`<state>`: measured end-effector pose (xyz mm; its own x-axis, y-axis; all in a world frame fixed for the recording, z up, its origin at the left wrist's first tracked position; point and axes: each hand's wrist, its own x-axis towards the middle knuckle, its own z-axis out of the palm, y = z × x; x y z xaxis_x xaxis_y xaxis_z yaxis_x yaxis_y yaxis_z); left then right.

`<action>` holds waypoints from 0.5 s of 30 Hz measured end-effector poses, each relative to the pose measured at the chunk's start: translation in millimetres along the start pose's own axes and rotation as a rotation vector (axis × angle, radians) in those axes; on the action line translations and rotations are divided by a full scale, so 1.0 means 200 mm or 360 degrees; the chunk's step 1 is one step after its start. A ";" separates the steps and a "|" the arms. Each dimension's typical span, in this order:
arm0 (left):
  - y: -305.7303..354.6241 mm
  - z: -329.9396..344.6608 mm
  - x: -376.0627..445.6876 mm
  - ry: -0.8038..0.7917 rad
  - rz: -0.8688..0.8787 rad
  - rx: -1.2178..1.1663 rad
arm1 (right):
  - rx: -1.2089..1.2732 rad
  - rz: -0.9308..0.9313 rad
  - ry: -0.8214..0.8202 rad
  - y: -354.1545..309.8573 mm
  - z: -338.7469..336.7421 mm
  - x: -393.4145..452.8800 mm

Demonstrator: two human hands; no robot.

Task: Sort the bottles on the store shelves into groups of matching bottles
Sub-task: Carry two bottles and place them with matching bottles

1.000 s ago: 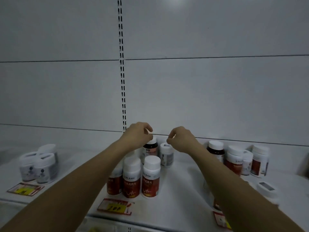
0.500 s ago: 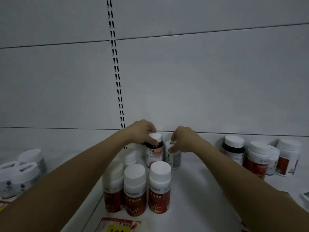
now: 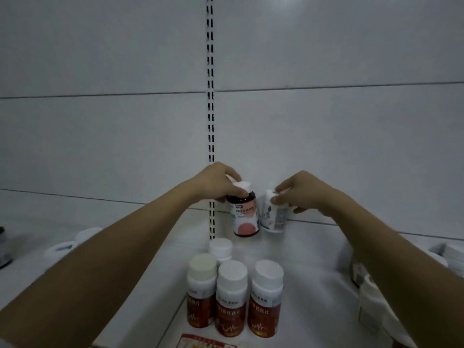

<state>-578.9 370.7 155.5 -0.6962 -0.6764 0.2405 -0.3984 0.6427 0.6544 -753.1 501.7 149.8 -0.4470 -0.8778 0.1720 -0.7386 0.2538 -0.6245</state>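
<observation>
Each hand grips one bottle — left hand (image 3: pixel 216 182) the dark bottle (image 3: pixel 244 214), right hand (image 3: pixel 301 192) the white bottle (image 3: pixel 273 217).

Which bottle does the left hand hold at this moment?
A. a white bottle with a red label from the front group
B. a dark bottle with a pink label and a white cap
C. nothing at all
B: the left hand grips the white cap of the dark bottle with the pink label, near the back wall.

In front of me a pale grey back panel (image 3: pixel 326 46), crossed by thin horizontal seams, rises above the white shelf (image 3: pixel 308 285), a slotted upright strip (image 3: pixel 210 96) running down its middle, with a soft glare of light near the top.
</observation>
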 end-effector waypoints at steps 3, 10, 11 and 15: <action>0.08 -0.28 -0.08 0.0134 0.0028 -0.0140 | 0.0248 -0.0113 0.0010 -0.23 -0.13 -0.06; 0.00 -0.71 -0.46 0.0222 0.0021 -0.0119 | 0.0374 -0.0342 -0.0090 -0.70 -0.04 -0.22; -0.04 -0.77 -0.52 0.0232 0.0009 -0.0111 | 0.0386 -0.0355 -0.0104 -0.76 0.00 -0.24; -0.23 -0.99 -0.78 0.0271 -0.0046 -0.0091 | 0.0462 -0.0392 -0.0155 -1.02 0.24 -0.34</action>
<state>-333.1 375.4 229.4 -0.5721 -0.7483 0.3357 -0.3788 0.6041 0.7011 -548.4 489.2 227.9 -0.2140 -0.9361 0.2791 -0.6382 -0.0824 -0.7655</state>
